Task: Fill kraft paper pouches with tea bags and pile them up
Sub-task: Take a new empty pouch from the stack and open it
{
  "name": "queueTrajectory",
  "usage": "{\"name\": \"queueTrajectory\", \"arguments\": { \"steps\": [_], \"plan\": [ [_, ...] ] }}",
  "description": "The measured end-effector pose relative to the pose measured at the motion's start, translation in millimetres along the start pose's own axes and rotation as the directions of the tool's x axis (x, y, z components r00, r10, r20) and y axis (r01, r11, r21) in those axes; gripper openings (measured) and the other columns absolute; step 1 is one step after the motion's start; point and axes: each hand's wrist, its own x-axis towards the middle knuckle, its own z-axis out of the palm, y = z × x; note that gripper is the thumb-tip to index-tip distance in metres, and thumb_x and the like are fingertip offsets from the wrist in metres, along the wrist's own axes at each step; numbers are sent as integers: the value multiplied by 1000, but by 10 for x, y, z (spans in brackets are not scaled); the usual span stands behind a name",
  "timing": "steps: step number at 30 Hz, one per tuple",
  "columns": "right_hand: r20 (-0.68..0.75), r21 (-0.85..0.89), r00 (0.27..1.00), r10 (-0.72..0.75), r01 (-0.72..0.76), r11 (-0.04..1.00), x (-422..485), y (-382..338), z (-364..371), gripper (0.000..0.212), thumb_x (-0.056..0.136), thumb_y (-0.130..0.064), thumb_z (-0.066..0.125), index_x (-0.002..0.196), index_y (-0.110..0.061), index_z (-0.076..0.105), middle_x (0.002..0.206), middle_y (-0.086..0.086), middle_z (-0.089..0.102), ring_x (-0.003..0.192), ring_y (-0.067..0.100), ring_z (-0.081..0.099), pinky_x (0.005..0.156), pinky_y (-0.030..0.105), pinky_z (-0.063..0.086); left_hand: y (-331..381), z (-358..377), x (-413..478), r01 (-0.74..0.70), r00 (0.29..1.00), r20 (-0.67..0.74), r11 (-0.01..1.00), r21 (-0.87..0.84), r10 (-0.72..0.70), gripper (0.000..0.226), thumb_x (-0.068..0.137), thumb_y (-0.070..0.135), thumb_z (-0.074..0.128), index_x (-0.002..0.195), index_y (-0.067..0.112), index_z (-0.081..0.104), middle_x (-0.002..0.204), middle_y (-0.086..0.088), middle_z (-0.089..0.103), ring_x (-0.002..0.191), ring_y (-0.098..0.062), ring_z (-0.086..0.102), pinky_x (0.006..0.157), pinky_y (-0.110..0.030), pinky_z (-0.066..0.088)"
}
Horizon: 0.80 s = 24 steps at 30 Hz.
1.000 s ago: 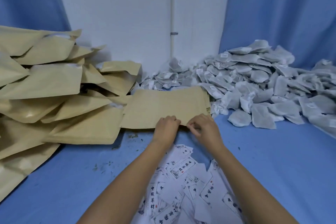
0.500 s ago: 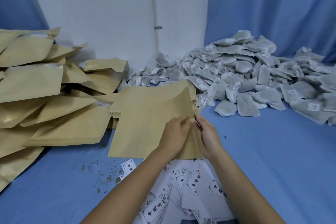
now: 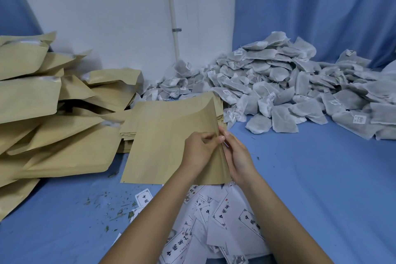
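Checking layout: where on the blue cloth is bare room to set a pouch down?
Widest bare cloth: right front, in front of the tea bag heap. Smaller patch left front, in front of the filled pouch pile, speckled with leaf crumbs. Crowded: printed labels nearest the person, flat pouch stack behind.

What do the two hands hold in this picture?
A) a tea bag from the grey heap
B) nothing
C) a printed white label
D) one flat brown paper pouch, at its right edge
D: the left hand and the right hand both pinch the right edge of the brown paper pouch; the tea bags and the labels are in neither hand.
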Motion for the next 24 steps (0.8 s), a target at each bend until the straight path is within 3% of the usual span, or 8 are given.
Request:
{"name": "queueTrajectory", "arguments": {
  "steps": [4, 8, 10, 12, 14, 17, 20, 24],
  "plan": [
    [-18, 47, 1000, 21, -20, 999, 16, -12, -1, 38, 95, -21, 50, 129, -5, 54, 130, 15, 57, 125, 24, 52, 113, 42, 32, 18, 22, -15, 2, 1000, -7, 1000, -9, -2, 25, 80, 31, 73, 91, 8, 73, 82, 0, 62, 90, -23, 64, 82, -44, 54],
    [-28, 62, 1000, -3, 5, 998, -7, -31, 1, 35, 96, -10, 48, 128, 0, 52, 119, 19, 63, 114, 27, 60, 104, 39, 43, 20, 30, -9, -26, 1000, 6, 999, 47, 26, 23, 83, 26, 71, 96, 7, 73, 78, 5, 56, 87, -20, 62, 81, -37, 54],
    [-62, 35, 997, -35, 37, 999, -17, -25, 15, 30, 96, -4, 46, 124, 5, 54, 112, 21, 64, 101, 25, 64, 95, 33, 50, 35, 55, -23, -46, 999, 12, 989, 142, 45, 16, 84, 18, 63, 85, 5, 72, 70, -1, 54, 68, -18, 53, 69, -30, 48],
    [-135, -174, 984, -119, 94, 980, -44, 7, 53, 25, 94, 0, 46, 113, 2, 61, 101, 19, 67, 87, 20, 64, 83, 26, 52, 53, 143, -60, -59, 998, -18, 960, 273, 67, 18, 82, 11, 54, 67, 2, 58, 64, -14, 51, 59, -25, 38, 57, -31, 37],
    [-176, -427, 955, -238, 144, 893, -64, 40, 77, 20, 88, 0, 50, 90, -7, 68, 79, 12, 67, 69, 16, 59, 67, 27, 49, 67, 248, -92, -55, 997, -34, 920, 387, 73, 16, 88, 4, 46, 79, -1, 60, 84, -21, 59, 73, -33, 52, 59, -29, 35],
    [-227, -438, 954, -194, 78, 895, -49, 50, 2, 40, 80, 3, 54, 48, -18, 46, 44, -3, 40, 47, 12, 34, 48, 25, 28, 6, 331, -129, -148, 985, 21, 788, 597, 170, 25, 90, -4, 37, 102, 5, 57, 107, -11, 57, 101, -23, 51, 70, -27, 36],
    [-271, -384, 956, -109, -3, 923, -18, 58, -57, 46, 77, 5, 53, 46, -19, 29, 45, -1, 23, 49, 14, 19, 51, 28, 15, -115, 326, -120, -199, 969, 30, 705, 681, 245, 22, 90, -3, 39, 104, 7, 53, 108, -7, 55, 105, -20, 47, 70, -28, 37],
    [-348, -420, 924, -158, -3, 908, 18, 41, -49, 39, 79, 1, 54, 50, -15, 33, 36, -7, 34, 36, 7, 28, 40, 19, 24, -6, 257, -125, -198, 961, 1, 682, 704, 278, 9, 82, -7, 51, 83, -3, 59, 87, -19, 59, 85, -30, 59, 58, -33, 34]
  ]
}}
